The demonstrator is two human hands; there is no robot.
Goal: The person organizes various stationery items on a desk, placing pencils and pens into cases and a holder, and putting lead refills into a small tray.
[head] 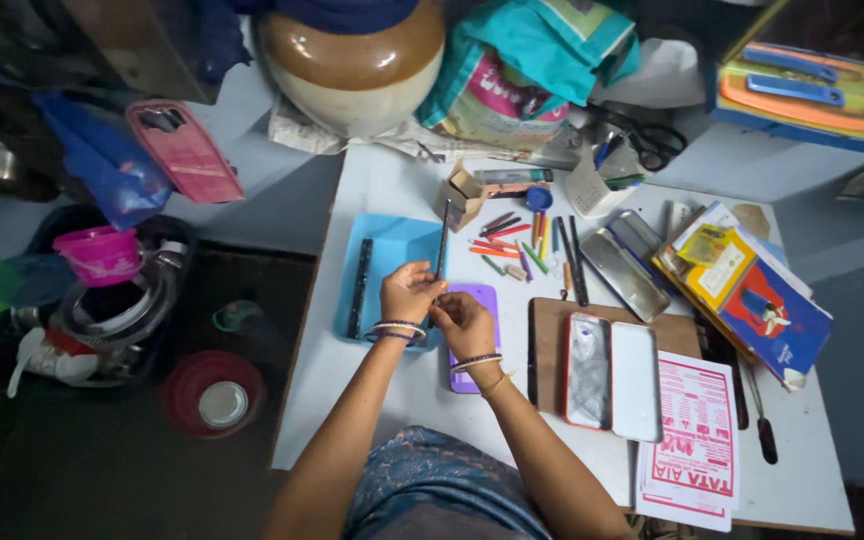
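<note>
The dark pen's [440,250] lower end is hidden between both hands' fingers.

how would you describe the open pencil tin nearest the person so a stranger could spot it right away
Start at the white table and find the brown clipboard to the right of the person's hands. The open tin lies on it, red-edged, its two halves side by side. The other open tin further back is plain silver and sits slanted.

Both forearms were bare; the left hand [407,293] and the right hand [464,322] each wore thin bangles at the wrist, above blue patterned clothing.
</note>
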